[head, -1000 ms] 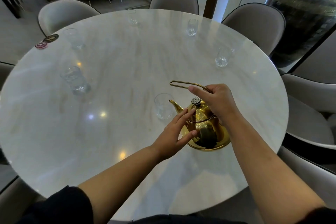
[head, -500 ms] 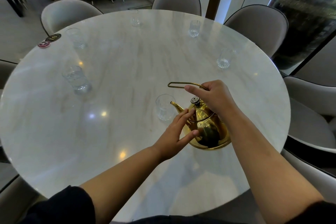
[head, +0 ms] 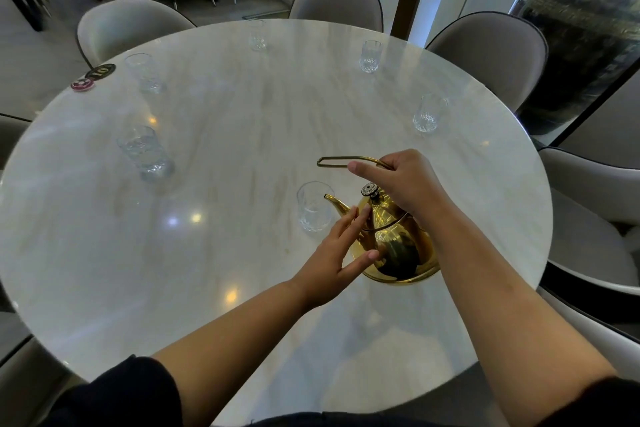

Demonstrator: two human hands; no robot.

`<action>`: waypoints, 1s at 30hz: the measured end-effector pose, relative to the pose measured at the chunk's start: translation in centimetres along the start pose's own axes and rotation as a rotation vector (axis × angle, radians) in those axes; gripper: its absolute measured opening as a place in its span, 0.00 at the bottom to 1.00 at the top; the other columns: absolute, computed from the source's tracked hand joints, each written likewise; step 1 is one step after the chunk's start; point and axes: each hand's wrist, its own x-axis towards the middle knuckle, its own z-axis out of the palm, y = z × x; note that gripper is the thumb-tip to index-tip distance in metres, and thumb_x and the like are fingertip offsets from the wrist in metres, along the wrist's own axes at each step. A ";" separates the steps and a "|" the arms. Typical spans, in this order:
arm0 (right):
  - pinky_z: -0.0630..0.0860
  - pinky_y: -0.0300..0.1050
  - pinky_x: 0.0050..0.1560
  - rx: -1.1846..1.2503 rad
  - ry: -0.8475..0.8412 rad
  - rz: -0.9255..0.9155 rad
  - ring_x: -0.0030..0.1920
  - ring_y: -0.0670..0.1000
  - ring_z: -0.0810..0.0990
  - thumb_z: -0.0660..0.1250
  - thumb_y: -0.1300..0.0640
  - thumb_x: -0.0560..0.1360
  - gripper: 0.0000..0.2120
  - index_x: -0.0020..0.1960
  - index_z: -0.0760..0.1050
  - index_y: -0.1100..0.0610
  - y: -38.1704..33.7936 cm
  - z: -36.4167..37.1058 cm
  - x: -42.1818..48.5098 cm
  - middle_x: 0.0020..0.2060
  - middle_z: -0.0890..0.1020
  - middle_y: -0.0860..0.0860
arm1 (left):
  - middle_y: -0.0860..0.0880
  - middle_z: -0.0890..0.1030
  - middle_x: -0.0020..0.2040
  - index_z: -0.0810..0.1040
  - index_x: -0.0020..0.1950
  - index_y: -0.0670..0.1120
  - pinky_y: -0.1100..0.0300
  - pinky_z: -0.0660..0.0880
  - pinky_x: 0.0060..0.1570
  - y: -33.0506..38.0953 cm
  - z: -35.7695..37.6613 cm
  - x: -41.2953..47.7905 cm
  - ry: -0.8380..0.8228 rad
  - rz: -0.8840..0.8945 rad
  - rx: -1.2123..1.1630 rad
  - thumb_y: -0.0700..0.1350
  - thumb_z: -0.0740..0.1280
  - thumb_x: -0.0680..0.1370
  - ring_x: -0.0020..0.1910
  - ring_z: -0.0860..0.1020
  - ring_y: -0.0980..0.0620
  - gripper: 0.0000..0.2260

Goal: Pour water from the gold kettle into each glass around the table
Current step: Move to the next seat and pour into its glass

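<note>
Six clear cut-glass tumblers [head: 313, 206] ring the round white marble counter [head: 242, 135], where the right hand [head: 408, 180] curls its fingers [head: 363, 168] round the wire handle of the one shiny gold metal kettle [head: 398, 246] and the left hand [head: 329, 267] lays straight fingers [head: 349, 225] on the kettle's side.

Kettle [head: 398, 246] at the surface's [head: 242, 135] near right, spout reaching the near glass [head: 313, 206] just left of it. Right hand [head: 405, 180] above on the handle, left hand [head: 332, 263] against the kettle's left side. Left glass [head: 145, 154] near the left edge, far-left glass [head: 143, 73] behind it beside two discs [head: 91, 76]. Back glass [head: 257, 35] opposite, two right glasses [head: 427, 113] along the right. Chairs [head: 339, 0] ring the surface.
</note>
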 end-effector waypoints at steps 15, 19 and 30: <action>0.61 0.39 0.27 -0.037 -0.053 0.008 0.16 0.37 0.70 0.71 0.46 0.72 0.25 0.26 0.63 0.56 -1.0 -0.2 -0.3 0.18 0.64 0.46 | 0.55 0.46 0.78 0.42 0.71 0.67 0.55 0.54 0.73 -0.2 0.2 0.0 -0.011 0.007 0.004 0.60 0.57 0.77 0.76 0.50 0.55 0.29; 0.60 0.38 0.27 -0.058 -0.063 0.006 0.16 0.38 0.69 0.71 0.46 0.73 0.26 0.25 0.62 0.55 -1.3 -0.1 -0.3 0.12 0.64 0.45 | 0.55 0.46 0.78 0.42 0.72 0.66 0.57 0.54 0.72 -0.2 0.2 -0.1 -0.004 0.009 0.003 0.59 0.57 0.78 0.76 0.49 0.55 0.29; 0.61 0.38 0.28 -0.077 -0.077 0.001 0.15 0.38 0.68 0.70 0.46 0.73 0.25 0.26 0.64 0.56 -1.6 0.0 -0.1 0.13 0.66 0.45 | 0.54 0.46 0.78 0.42 0.72 0.66 0.55 0.54 0.73 -0.2 0.2 -0.1 0.012 0.017 -0.006 0.58 0.57 0.78 0.76 0.49 0.55 0.29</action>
